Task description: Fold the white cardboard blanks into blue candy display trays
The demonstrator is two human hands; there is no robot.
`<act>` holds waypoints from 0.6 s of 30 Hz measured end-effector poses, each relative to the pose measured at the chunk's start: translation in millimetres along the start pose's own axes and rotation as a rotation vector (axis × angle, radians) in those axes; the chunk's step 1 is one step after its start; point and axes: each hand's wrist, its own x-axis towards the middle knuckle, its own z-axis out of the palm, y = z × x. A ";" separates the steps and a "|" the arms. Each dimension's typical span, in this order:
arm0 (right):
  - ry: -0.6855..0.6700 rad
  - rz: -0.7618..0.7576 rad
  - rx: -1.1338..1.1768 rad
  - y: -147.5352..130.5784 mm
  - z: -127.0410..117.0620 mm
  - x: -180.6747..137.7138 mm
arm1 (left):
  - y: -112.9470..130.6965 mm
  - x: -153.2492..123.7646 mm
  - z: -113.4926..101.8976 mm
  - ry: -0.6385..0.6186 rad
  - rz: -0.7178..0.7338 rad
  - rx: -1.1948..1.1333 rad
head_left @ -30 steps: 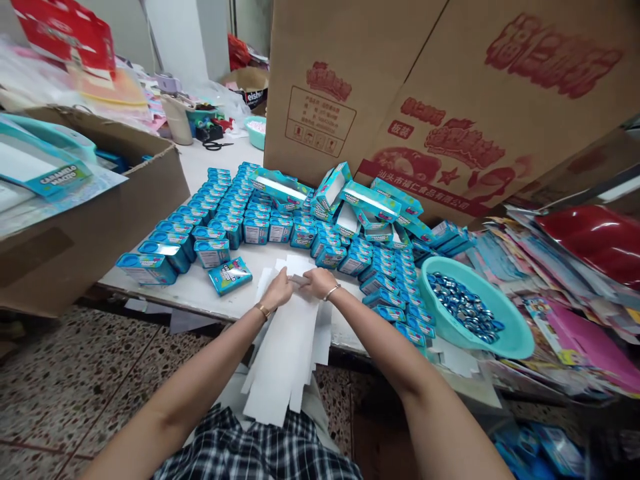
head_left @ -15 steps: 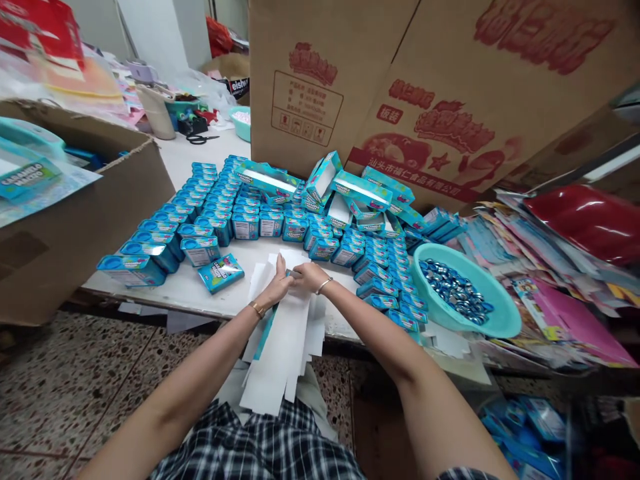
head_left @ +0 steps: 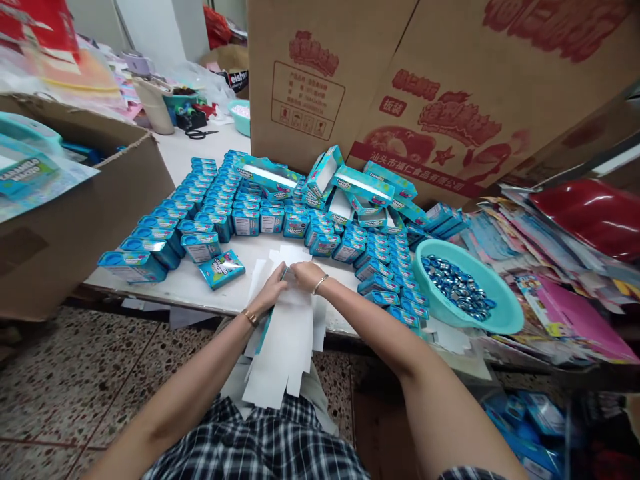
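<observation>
My left hand [head_left: 273, 288] and my right hand [head_left: 306, 275] meet at the table's front edge, both gripping the top of a flat white box blank [head_left: 283, 347]. The blank hangs from the table edge down over my lap, white side up, with a blue printed edge showing at its left. More flat blanks [head_left: 260, 273] lie under it. A loose blue candy box [head_left: 221, 269] lies just left of my left hand. Rows of folded blue boxes [head_left: 210, 207] fill the table behind.
A teal basin [head_left: 500, 319] of foil-wrapped candies sits to the right. Large brown cartons [head_left: 400, 87] stand at the back, an open carton [head_left: 75, 213] at the left. Printed sheets [head_left: 550, 280] pile up on the right. Scissors [head_left: 200, 133] lie far back.
My hands stayed together on the blank, and its blue printed edge came into view at the left. The head camera shifted slightly.
</observation>
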 end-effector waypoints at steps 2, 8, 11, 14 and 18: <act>0.011 0.005 -0.010 -1.5 1.2 -2.6 | 0.9 0.9 -2.1 0.004 -0.054 -0.061; 0.025 0.025 -0.034 -14.0 6.8 -8.6 | 0.5 5.6 -3.1 0.065 -0.048 -0.115; 0.023 0.006 -0.039 -18.5 4.7 -11.0 | 1.0 4.4 1.4 0.101 -0.001 -0.038; -0.072 -0.045 0.068 -10.7 -3.3 -10.5 | 2.7 1.1 4.4 0.096 0.001 -0.013; -0.214 -0.176 0.404 12.5 -13.5 -8.3 | 4.3 -2.2 5.6 0.056 -0.006 -0.033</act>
